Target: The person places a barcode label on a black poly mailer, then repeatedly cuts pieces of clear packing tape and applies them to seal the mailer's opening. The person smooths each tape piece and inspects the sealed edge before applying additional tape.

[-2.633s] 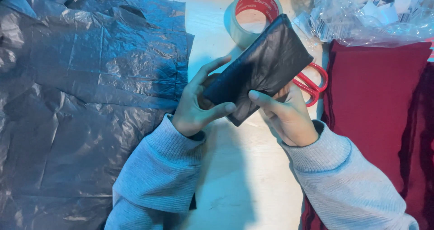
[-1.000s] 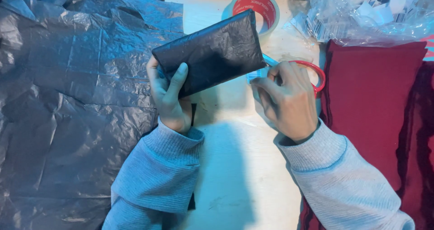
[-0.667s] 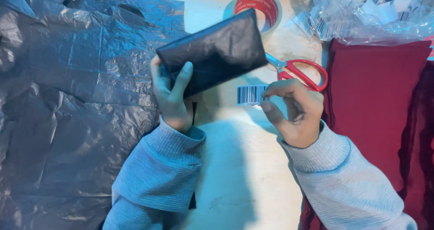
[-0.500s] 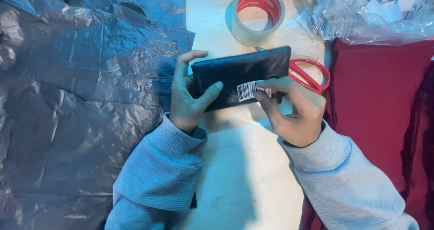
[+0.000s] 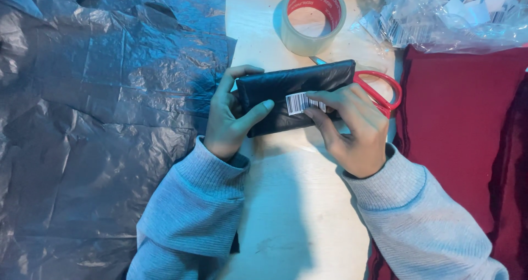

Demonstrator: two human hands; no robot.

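Two hands hold a folded black packet (image 5: 286, 87) just above the pale surface (image 5: 286, 203). Left hand (image 5: 228, 123) grips its left end, thumb across the front. Right hand (image 5: 352, 123) presses a white barcode sticker (image 5: 300, 101) on the packet with its fingertips. Red scissors (image 5: 382, 87) lie behind (only one handle loop shows, the blades are hidden). Tape roll (image 5: 313, 16) stands near; grey plastic sheets (image 5: 93, 131) run out of view on the left.

Tape roll (image 5: 313, 17), scissors (image 5: 379, 87) behind pkg (image 5: 286, 87)

hands (image 5: 297, 120) on black packet (image 5: 294, 87)
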